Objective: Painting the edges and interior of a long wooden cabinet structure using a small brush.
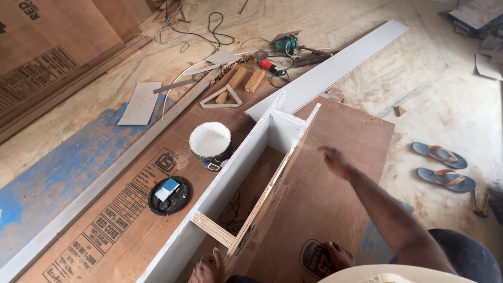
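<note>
Roughly: right hand (331,157) unclenched, fingers spread, touching brown plywood panel (319,209); panel's long axis runs one o'clock; left hand unseen.

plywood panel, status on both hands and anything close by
Right hand open, flat on plywood panel. Left hand at white frame end. Glue tub beside the frame.

A long brown plywood panel (283,194) stands on edge, leaning slightly against the white-laminated box frame (230,173).
</note>
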